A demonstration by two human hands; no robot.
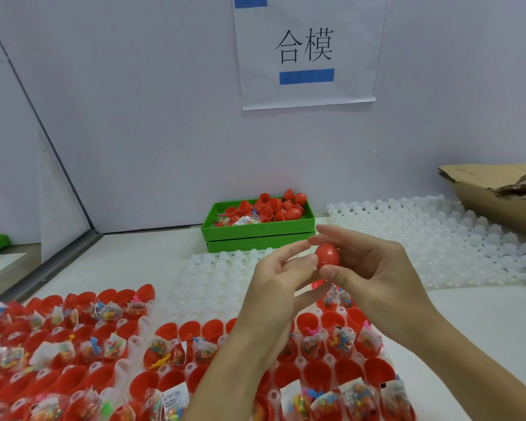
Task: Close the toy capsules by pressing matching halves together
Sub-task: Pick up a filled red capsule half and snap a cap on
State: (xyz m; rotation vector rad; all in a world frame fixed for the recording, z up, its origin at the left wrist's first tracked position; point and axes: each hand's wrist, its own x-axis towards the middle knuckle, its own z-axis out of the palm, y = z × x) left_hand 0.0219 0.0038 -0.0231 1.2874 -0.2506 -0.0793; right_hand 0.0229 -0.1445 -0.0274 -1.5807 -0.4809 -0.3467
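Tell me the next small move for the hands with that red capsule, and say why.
Probably squeeze the halves fully together. Both the left hand and right hand pinch the red capsule above the trays; whether its seam has snapped shut cannot be told, so one firm press seems sensible before setting it down.

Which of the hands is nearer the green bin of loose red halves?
Right. The right hand holds the red capsule just in front of the green bin, its fingertips nearly reaching the bin's front wall. The left hand sits slightly lower and further back, pinching the same capsule.

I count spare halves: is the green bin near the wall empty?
No, the green bin holds a pile of red capsule halves and some small toy packets.
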